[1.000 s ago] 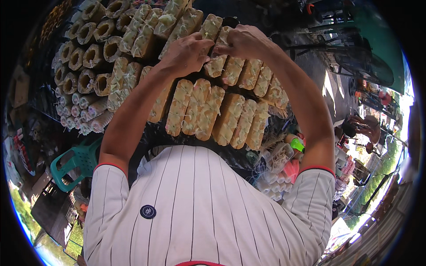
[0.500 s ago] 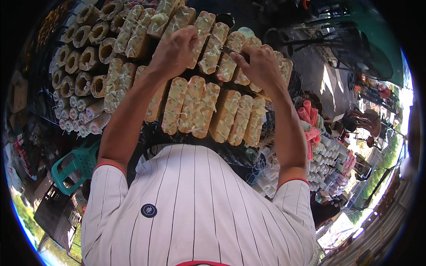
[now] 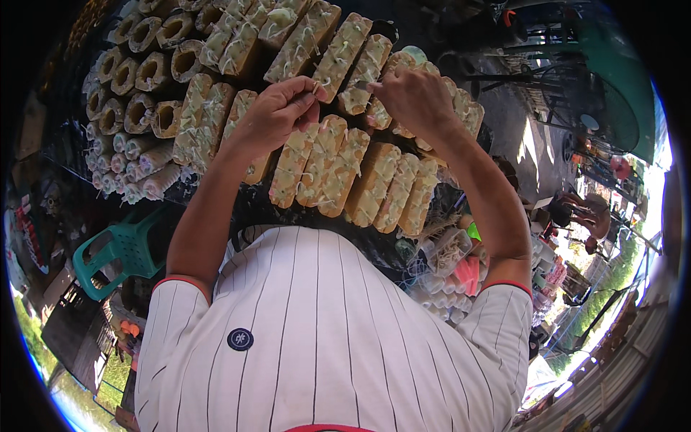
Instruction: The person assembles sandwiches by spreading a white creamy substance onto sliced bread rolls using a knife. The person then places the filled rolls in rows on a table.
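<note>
My left hand (image 3: 277, 114) is closed in a pinch above the rows of tan oblong blocks. A tiny pale bit shows at its fingertips, too small to name. My right hand (image 3: 416, 102) is closed with its back upward, and a short, thin, greyish tool (image 3: 363, 85) sticks out from its fingers toward the left hand. Beneath and between the hands lie the blocks, such as a long tan block (image 3: 342, 57) and a nearer block (image 3: 322, 162). Their tops are pale, waxy and uneven, with short whitish strings.
Hollow tan tubes (image 3: 152, 72) stand stacked at the left, above wrapped pale rolls (image 3: 147, 160). A green plastic chair (image 3: 119, 255) is at lower left. White cylinders and pink pieces (image 3: 466, 273) lie by my right forearm. A large fan (image 3: 601, 119) stands far right.
My left hand has come nearer to me. The right hand has turned more back-upward, hiding most of the thin tool. The whole view has shifted slightly.
</note>
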Demonstrator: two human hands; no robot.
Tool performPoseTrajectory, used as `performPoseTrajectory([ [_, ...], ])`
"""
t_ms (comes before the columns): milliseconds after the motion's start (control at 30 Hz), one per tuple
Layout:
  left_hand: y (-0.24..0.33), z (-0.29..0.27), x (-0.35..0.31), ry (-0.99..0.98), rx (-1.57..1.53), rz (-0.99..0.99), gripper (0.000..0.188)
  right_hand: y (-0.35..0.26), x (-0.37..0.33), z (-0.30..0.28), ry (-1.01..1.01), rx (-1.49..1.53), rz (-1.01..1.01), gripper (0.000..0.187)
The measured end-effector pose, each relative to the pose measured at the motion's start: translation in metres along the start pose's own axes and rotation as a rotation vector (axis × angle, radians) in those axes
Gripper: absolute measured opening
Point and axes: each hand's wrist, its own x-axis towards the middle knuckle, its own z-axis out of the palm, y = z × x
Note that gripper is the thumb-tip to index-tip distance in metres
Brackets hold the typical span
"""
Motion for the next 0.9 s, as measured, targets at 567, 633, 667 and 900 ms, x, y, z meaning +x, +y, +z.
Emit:
performPoseTrajectory([
  [567, 0.003, 0.024, 0.033, 0.136, 0.917, 0.033, 0.041, 0.023, 0.037, -0.015, -0.335, 0.278, 0.028, 0.061],
  [633, 0.006, 0.029, 0.034, 0.110, 0.951, 0.025, 0.043, 0.029, 0.036, -0.005, -0.343, 0.314, 0.034, 0.063],
  [667, 0.009, 0.031, 0.035, 0.096, 0.959, 0.013, 0.044, 0.031, 0.034, 0.000, -0.352, 0.341, 0.051, 0.064],
  [900, 0.004, 0.038, 0.036, 0.130, 1.146, 0.145, 0.043, 0.022, 0.008, 0.005, -0.100, 0.387, 0.114, 0.066],
])
